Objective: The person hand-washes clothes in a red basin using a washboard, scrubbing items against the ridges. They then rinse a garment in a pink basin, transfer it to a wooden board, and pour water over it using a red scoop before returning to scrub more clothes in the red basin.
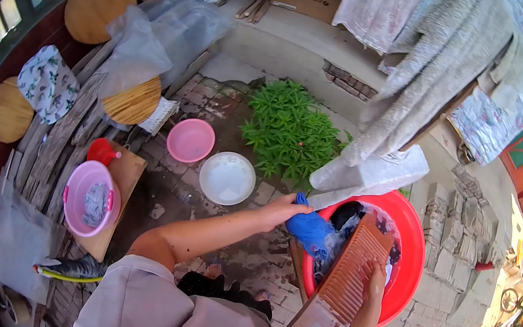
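A wet blue garment (311,230) is bunched up and gripped at its top end by the left hand (283,209), fingers curled tight round the cloth, right at the rim of a big red tub (409,267). It's hung partly over the upper end of a wooden washboard (348,279), which is leaned slantwise out of the tub toward the person. The right hand (374,279) is laid flat on the board's ribs, fingers spread loosely, nothing clutched. Dark laundry and suds are seen inside the tub. Further out on the brick paving, a white basin (227,178) and a pink basin (190,140) are set side by side, next to a patch of green plants (288,129). A pink bucket (91,198) is parked on a wooden board at the left.
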`<state>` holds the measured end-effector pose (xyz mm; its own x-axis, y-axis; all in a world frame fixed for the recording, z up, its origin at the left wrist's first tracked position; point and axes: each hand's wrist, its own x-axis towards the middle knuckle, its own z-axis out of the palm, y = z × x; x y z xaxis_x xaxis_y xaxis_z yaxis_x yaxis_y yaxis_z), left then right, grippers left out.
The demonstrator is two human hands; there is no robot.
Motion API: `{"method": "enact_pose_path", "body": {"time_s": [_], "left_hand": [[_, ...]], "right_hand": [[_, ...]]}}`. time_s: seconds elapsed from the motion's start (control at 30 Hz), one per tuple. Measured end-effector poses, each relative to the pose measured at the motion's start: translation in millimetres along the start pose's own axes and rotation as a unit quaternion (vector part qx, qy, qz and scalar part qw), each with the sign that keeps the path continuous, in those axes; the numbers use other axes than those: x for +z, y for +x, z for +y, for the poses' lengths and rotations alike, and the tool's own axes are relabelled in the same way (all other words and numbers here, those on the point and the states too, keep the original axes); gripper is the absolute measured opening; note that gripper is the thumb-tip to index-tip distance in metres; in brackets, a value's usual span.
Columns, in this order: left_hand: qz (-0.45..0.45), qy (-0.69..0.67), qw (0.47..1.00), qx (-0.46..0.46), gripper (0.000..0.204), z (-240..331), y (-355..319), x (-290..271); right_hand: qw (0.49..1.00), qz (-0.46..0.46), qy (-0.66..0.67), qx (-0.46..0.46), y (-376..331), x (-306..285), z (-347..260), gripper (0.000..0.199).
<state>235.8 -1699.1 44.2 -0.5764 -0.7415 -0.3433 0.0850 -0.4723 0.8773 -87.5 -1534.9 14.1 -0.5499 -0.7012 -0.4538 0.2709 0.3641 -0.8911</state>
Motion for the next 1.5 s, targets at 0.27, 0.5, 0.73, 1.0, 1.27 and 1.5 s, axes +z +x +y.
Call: {"method": "enact_pose_path", "body": {"time_s": [0.27, 0.5, 0.73, 1.0, 1.27, 1.5], "left_hand": [[0.482, -0.333, 0.804, 0.100, 0.032, -12.2, -230.2, -290.5], [0.718, -0.323, 0.593, 0.170, 0.051, -40.2, -364.4, -453.9], [0.556, -0.181, 0.810, 0.039, 0.048, -83.1, -239.6, -424.2], [0.085, 0.171, 0.980, 0.060, 0.019, -8.2, -31.4, -41.0], [-0.033, 0.671, 0.716, 0.190, 0.057, -123.1, 153.3, 128.2], [0.067, 0.806, 0.581, 0.085, 0.049, -196.2, 229.5, 154.0]], "right_hand": [[0.997, 0.043, 0.022, 0.066, -3.4, -51.6, 68.6, 0.049], [0.993, 0.110, -0.014, 0.041, -22.0, -55.3, 74.8, 0.049], [0.981, 0.154, -0.112, -0.033, 3.2, -109.6, 87.7, 0.016], [0.957, 0.195, -0.210, -0.053, 98.2, -203.7, 114.8, 0.037], [0.866, 0.192, -0.461, -0.004, 144.7, -151.9, 159.8, 0.056], [0.920, 0.058, -0.354, 0.160, 152.5, -188.6, 178.0, 0.056]]}}
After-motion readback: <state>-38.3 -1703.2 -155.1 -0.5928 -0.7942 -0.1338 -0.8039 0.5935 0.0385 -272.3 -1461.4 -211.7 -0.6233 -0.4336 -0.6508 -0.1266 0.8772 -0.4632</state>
